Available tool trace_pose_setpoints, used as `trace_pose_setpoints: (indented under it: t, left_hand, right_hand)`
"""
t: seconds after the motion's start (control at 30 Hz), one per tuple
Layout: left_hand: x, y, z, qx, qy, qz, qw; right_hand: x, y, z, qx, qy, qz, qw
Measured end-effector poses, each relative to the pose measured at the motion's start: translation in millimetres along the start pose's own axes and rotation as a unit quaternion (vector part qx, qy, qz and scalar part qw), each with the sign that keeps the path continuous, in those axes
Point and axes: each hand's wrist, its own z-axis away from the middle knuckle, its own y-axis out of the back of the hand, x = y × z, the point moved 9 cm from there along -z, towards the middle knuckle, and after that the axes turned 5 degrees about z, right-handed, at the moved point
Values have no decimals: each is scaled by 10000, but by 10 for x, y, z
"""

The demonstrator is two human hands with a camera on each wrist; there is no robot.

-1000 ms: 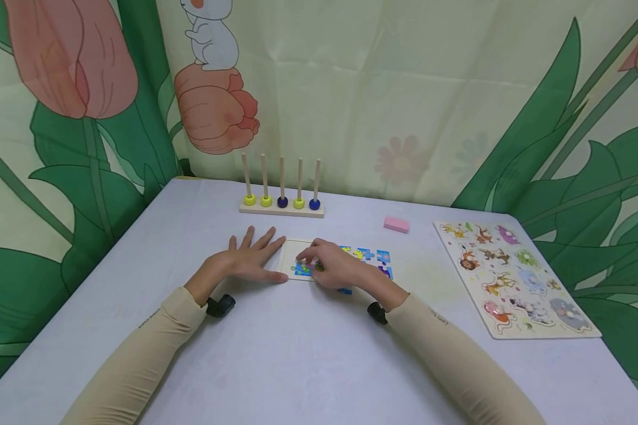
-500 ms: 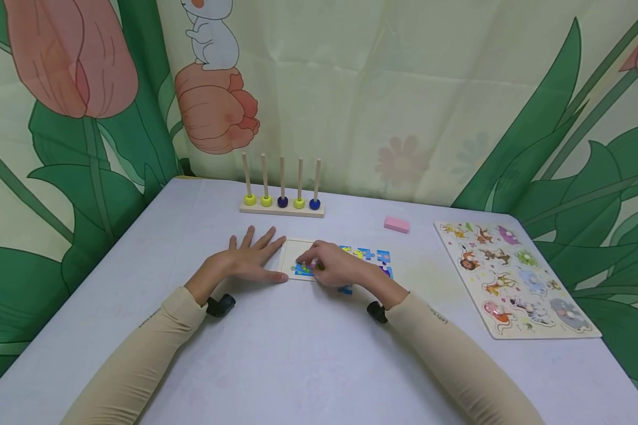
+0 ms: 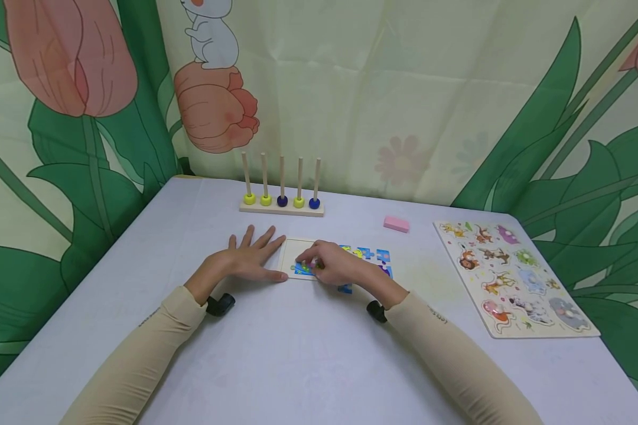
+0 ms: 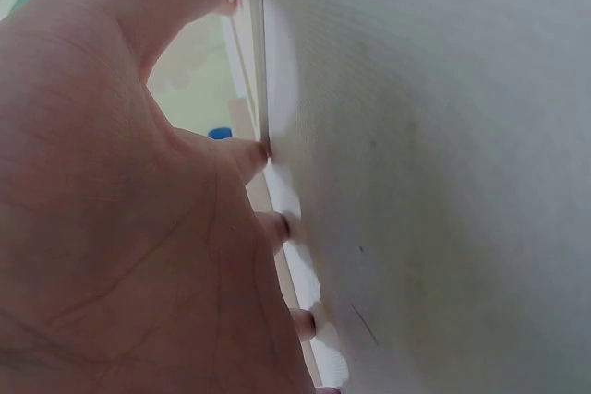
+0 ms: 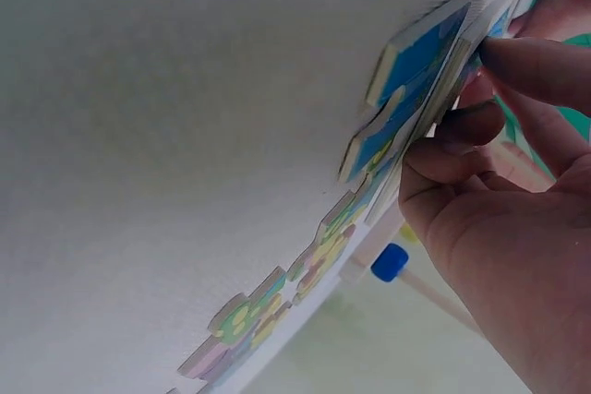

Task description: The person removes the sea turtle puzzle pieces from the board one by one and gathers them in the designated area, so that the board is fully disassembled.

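My left hand [image 3: 250,262] lies spread on the table, thumb and index fingertips right at the left edge of a pale wooden puzzle tray [image 3: 296,247]. The left wrist view shows its palm [image 4: 138,200] above the white cloth. Joined blue jigsaw pieces [image 3: 302,270] lie along the tray's near side. Over the tray's right part, my right hand [image 3: 336,264] has its fingers curled down, pinching a jigsaw piece mostly hidden under them. In the right wrist view, the right hand [image 5: 517,219] has thumb and bent fingers close together at the tray's edge.
Loose jigsaw pieces [image 3: 383,256] lie to the right of the tray, one [image 3: 345,289] nearer me. Behind stands a peg stand [image 3: 282,209] with yellow and dark blue beads. A pink block [image 3: 396,224] sits back right, and an animal peg puzzle [image 3: 516,280] lies far right.
My right fingers shift very slightly over the tray's jigsaw pieces. The left hand stays where it was at the tray's edge.
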Motion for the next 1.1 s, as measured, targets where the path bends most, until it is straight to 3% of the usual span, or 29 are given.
trace_pose_setpoints:
  t: [0.87, 1.1]
  left_hand:
    - [34, 31, 39, 15, -46, 50, 10000]
    - [-62, -35, -75, 12, 14, 30, 10000]
  right_hand:
    - [-86, 48, 67, 464, 74, 210, 9987]
    - [-86, 34, 67, 397, -10, 249, 9989]
